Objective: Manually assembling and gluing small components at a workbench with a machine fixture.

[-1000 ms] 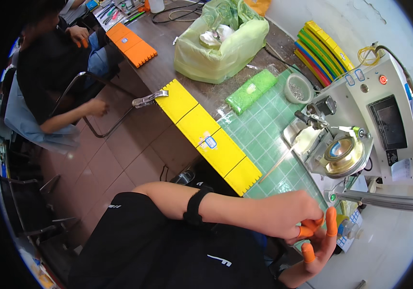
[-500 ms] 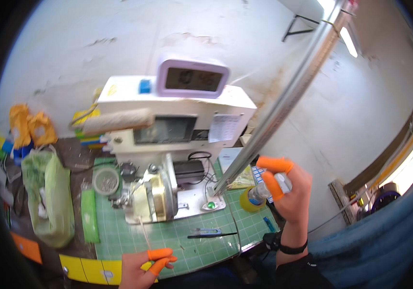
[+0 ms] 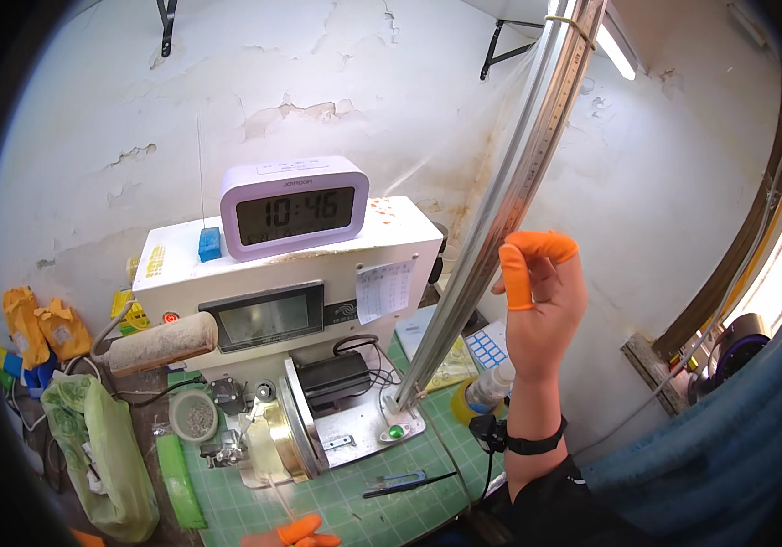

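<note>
My right hand [image 3: 544, 305] is raised beside a slanted metal post [image 3: 509, 205], with orange finger cots on thumb and index finger. These two fingers are bent together in a pinch; anything between them is too small to make out. Below it stands a clear bottle with yellow liquid [image 3: 486, 394], partly behind my wrist. At the lower edge, my left hand [image 3: 295, 533] also wears orange cots, its fingers close together and mostly cut off. A thin pale strand [image 3: 279, 497] runs from the brass-coloured drum [image 3: 281, 442] of a bench machine [image 3: 167, 283] down to that hand.
A lilac digital clock [image 3: 295, 214] and a blue block [image 3: 210, 244] sit on the machine. Tweezers [image 3: 409, 485] lie on the green cutting mat [image 3: 336, 515]. At left are a round dish [image 3: 194, 417], a green packet [image 3: 176, 479] and a pale green bag [image 3: 103, 456].
My right hand has left the bottle's white top and risen along the post. The view has tilted up, so my left hand now shows less at the lower edge.
</note>
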### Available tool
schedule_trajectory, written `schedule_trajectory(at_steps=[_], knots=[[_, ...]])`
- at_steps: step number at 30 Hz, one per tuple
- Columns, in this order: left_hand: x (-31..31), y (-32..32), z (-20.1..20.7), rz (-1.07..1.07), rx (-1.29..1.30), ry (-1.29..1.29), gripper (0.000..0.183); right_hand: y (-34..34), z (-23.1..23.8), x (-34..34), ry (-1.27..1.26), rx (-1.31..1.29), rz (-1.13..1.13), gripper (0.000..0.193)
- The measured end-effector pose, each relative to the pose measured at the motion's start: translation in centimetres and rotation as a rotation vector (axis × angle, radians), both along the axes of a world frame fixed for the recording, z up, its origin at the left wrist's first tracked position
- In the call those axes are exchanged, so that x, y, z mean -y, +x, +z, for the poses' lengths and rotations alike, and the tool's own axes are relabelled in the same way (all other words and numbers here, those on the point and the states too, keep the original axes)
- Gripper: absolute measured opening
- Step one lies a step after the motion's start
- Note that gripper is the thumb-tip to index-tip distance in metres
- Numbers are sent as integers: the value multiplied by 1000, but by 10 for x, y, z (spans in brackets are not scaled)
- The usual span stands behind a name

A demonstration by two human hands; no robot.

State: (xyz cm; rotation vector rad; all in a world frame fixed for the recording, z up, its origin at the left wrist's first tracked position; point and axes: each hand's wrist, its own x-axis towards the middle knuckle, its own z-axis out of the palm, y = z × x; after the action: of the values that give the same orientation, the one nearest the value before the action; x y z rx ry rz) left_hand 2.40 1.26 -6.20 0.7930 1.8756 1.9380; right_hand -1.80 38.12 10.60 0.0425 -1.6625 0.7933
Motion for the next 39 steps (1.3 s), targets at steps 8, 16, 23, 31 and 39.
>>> schedule_trajectory(at_steps=[8, 16, 23, 31, 39], knots=[[-7, -4, -1, 6, -33, 115, 35, 21, -14, -2, -38, -24, 141, 12], [-16, -7, 9, 30, -171, 105, 45, 7, -7, 2, 126, 115, -89, 19], [-18, -10, 14, 51, -224, 41, 44, 6, -4, 2, -33, 95, 1, 17], [-18, -12, 15, 77, -200, 40, 44, 23, -19, 6, -259, 82, 367, 8], [-25, -13, 12, 84, -213, 29, 43, 27, -26, 6, -360, 131, 499, 7]])
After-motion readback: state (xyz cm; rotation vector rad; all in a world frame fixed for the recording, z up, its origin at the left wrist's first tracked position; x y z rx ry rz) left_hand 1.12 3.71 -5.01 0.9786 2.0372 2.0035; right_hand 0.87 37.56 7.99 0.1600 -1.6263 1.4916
